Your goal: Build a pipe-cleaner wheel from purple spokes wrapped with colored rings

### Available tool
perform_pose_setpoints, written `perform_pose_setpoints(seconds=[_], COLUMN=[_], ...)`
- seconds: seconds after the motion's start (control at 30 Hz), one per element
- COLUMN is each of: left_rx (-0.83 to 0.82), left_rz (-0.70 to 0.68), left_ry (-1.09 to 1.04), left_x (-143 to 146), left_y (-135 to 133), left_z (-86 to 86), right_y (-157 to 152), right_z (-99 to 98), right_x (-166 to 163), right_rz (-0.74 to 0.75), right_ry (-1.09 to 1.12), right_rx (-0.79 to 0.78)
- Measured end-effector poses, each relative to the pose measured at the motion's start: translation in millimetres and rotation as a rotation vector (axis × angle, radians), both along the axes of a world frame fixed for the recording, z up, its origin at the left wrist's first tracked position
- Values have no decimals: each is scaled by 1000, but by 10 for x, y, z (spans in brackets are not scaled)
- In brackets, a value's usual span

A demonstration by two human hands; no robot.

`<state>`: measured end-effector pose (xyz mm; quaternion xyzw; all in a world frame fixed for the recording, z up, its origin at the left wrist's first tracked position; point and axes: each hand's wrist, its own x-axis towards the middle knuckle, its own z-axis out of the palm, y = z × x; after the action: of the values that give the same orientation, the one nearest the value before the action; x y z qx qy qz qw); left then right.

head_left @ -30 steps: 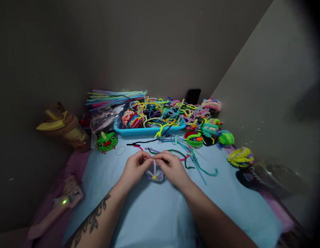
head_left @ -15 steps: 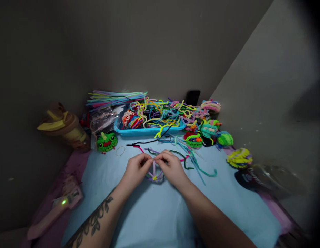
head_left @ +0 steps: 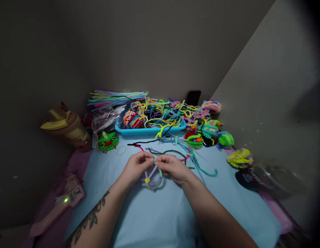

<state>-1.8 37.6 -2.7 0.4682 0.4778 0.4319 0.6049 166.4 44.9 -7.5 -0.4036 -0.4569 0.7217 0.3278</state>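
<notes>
My left hand (head_left: 139,166) and my right hand (head_left: 172,168) meet fingertip to fingertip over the blue cloth (head_left: 149,217). Both pinch the top of a small open frame of bent pipe cleaners (head_left: 151,172), lilac and pale green, with a yellow knot at its lower left. The frame hangs below my fingers, and its upper end is hidden by them. Just beyond my hands lie loose pipe cleaners (head_left: 198,167) in teal, dark green, pink and black.
A blue tray (head_left: 149,132) heaped with pipe cleaner pieces stands at the back. Beside it are a bundle of straight pipe cleaners (head_left: 116,99), a green fuzzy figure (head_left: 108,141) and several more figures at right. A pink glue gun (head_left: 56,210) lies left, a brown cup (head_left: 72,129) behind it.
The pipe cleaner frame has turned in my fingers: its yellow knot has swung left and a pale green strand now shows at right. My fingertips have shifted slightly.
</notes>
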Motion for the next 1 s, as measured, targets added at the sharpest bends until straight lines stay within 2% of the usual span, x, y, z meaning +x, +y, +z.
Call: perform_pose_setpoints(seconds=[0.1,0.17,0.2,0.27,0.43,0.67,0.87,1.0], left_rx=[-63,-97,-122,-160,-166,-198,-131,-121], left_rz=[196,322,338,321,132,7,-38,32], left_ry=[-176,-274,-326,-408,-499,-473,-424,-501], left_x=[-54,-92,-103,-101,-17,1,128,229], left_y=[50,86,98,100,28,-25,-94,-114], left_z=[13,8,4,-2,37,56,-36,-43], right_y=[36,63,75,89,82,90,67,-8], right_z=[-24,-27,-25,-17,-12,-36,-81,-113], right_x=[22,35,39,44,45,17,-109,-244], right_rz=[-77,-166,-203,-246,-297,-415,-524,-513], right_ry=[143,223,264,349,496,542,508,483], right_rx=[-138,-166,-170,-177,-159,-140,-219,-190])
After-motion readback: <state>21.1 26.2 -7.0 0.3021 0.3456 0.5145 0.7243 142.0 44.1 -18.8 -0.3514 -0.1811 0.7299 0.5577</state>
